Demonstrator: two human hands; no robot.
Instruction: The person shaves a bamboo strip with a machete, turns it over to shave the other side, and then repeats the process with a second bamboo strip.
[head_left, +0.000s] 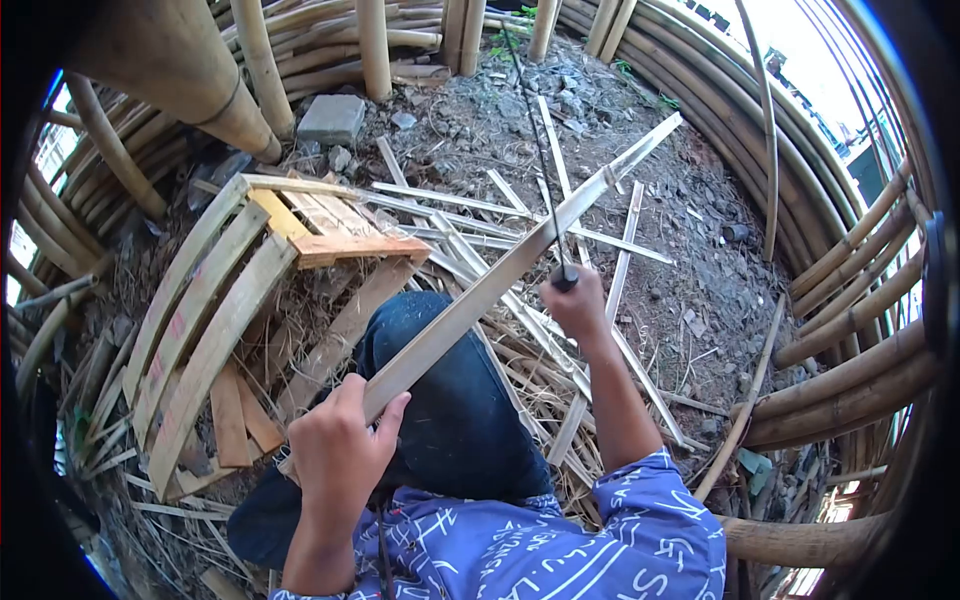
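A long split-bamboo slat (490, 283) runs slantwise from lower left to upper right, over my bent knee. My left hand (340, 430) is closed round its near end, thumb along the edge. My right hand (577, 305) grips the black handle of a long, thin-looking machete (541, 140). Its dark blade points away from me and crosses the slat in this view, just beyond my fist. Beneath the slat, several narrow bamboo strips (625, 250) lie crisscrossed on the ground.
A wooden pallet-like crate (360, 246) stands tilted at my left. Behind it sits a grey concrete block (332, 119). Stacked bamboo poles (700, 90) curve around the back and right, with upright poles (373, 50) in front. Rubble and shavings cover the soil.
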